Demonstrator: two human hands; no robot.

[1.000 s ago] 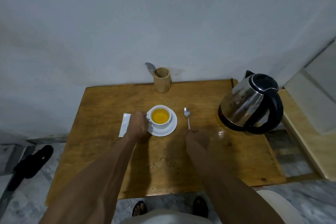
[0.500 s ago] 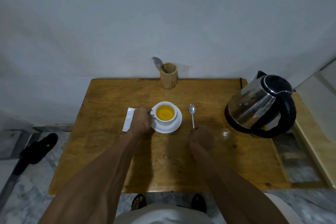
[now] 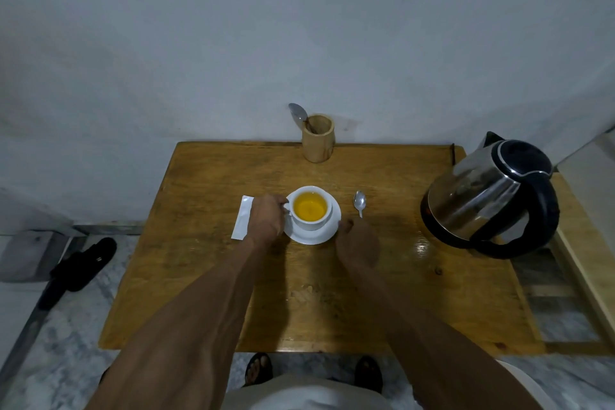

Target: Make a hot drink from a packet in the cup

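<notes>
A white cup (image 3: 311, 224) filled with yellow-orange drink stands on a white saucer (image 3: 327, 232) in the middle of the wooden table (image 3: 206, 196). My left hand (image 3: 266, 220) grips the cup's handle on its left side. My right hand (image 3: 357, 241) rests at the saucer's right rim with the fingers curled, touching or holding the rim. A white packet (image 3: 243, 217) lies flat just left of my left hand. A metal spoon (image 3: 359, 201) lies on the table right of the saucer, its handle hidden under my right hand.
A steel and black electric kettle (image 3: 489, 196) stands at the table's right edge. A wooden holder (image 3: 317, 138) with another spoon (image 3: 298, 113) stands at the back edge by the wall. A wet patch (image 3: 422, 243) shines near the kettle. Black sandals (image 3: 80, 265) lie on the floor left.
My right hand has moved left from the spoon's handle to the saucer's right rim. My left hand stays on the cup's handle. The view has shifted a little.
</notes>
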